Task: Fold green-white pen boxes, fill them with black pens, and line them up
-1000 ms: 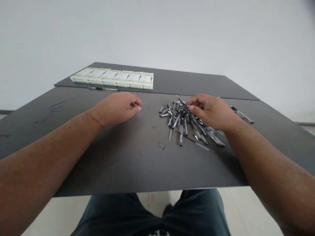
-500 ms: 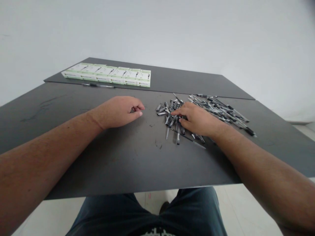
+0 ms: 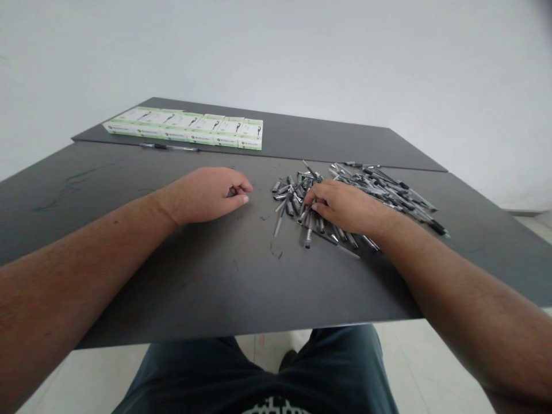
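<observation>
My left hand [image 3: 216, 194] rests on the dark table, loosely curled, its thumb apart from the fingers and nothing visible between them. To its right lies a jumbled heap of clear and black pen caps [image 3: 288, 188] and loose pen parts. My right hand [image 3: 338, 202] reaches into this heap from the right, thumb and fingertips bent together among the pieces. What they pinch is partly covered and cannot be made out. Behind that hand spreads a pile of clear pens with black grips [image 3: 399, 198]. A thin refill [image 3: 340, 247] lies in front of the heap.
A row of white and green boxes [image 3: 207, 129] with pen pictures stands at the back left of the table [image 3: 207, 287]. A single pen [image 3: 168, 147] lies before them along the seam between the tabletops. A pale wall [image 3: 276, 57] rises behind.
My right hand's fingers have drawn in from a stretched reach and curled among the pieces. A few caps and a thin piece at the heap's left have shifted. My left hand stays put.
</observation>
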`<state>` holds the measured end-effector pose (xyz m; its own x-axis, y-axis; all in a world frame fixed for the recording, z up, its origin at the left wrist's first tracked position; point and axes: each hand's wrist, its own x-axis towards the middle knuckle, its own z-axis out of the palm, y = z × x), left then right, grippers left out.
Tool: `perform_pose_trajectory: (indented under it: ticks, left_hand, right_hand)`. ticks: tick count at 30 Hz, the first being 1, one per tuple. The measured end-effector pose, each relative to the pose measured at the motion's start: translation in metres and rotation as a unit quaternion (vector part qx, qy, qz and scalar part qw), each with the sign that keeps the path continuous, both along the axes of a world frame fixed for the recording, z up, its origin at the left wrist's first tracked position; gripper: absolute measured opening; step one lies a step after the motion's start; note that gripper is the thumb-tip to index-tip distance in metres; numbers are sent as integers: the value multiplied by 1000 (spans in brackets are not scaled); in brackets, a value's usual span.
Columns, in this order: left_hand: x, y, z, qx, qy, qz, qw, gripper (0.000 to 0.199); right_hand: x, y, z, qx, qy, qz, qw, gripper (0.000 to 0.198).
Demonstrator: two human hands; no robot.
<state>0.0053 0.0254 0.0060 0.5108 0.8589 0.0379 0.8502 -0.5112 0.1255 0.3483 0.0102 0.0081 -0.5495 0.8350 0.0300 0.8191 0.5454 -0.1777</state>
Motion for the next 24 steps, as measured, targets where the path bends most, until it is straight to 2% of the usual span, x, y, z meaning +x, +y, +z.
perform_pose_trajectory:
  ticks: [5, 9, 15, 17, 24]
  left_hand:
    - [-1, 0, 0, -4, 3, -9, 1000, 56]
    - [4, -6, 2, 8, -24, -37, 999, 55]
    - [31, -31, 1, 28, -50, -197, 979, 49]
    - [39, -38, -3, 33, -48, -227, 972, 48]
    - [44, -40, -10, 48, -20, -234, 971, 45]
  right_hand:
    - [2, 2, 0, 20, 1, 5, 1000, 30]
    - [3, 2, 2, 11, -15, 4, 1000, 35]
    - [2, 0, 6, 10, -14, 3, 1000, 41]
    - [1, 0, 7, 9, -13, -3, 1000, 39]
    - [1, 2, 6, -3, -19, -1, 1000, 33]
